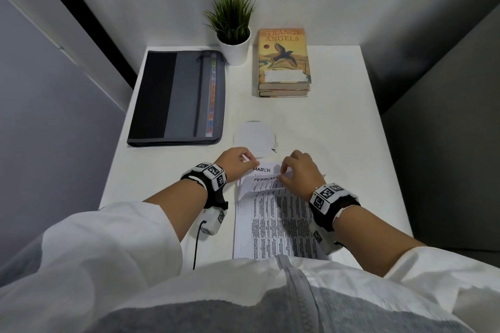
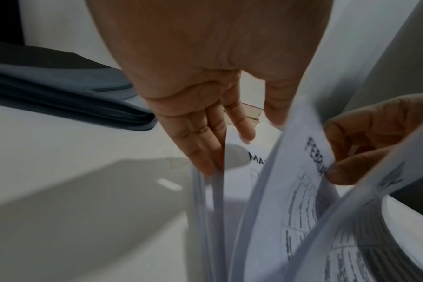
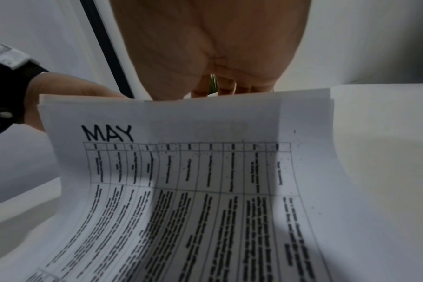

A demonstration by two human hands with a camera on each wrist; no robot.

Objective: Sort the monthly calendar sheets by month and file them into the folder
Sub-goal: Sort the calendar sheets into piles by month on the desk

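Observation:
A stack of printed calendar sheets (image 1: 273, 224) lies at the near middle of the white table (image 1: 338, 130). My right hand (image 1: 297, 167) pinches the far edge of the upper sheets and bends them up; in the right wrist view the top one reads MAY (image 3: 205, 171). Under it a FEBRUARY sheet (image 1: 263, 184) shows, and a MARCH sheet (image 1: 266, 169) lies flat beneath. My left hand (image 1: 238, 161) holds the stack's far left corner, fingertips (image 2: 205, 164) on the sheet edges. The black and grey zip folder (image 1: 176, 97) lies closed at the far left.
A potted plant (image 1: 234, 35) and a stack of books (image 1: 282, 62) stand at the back of the table. A round white paper piece (image 1: 254, 139) lies just beyond my hands. Grey walls close in on both sides.

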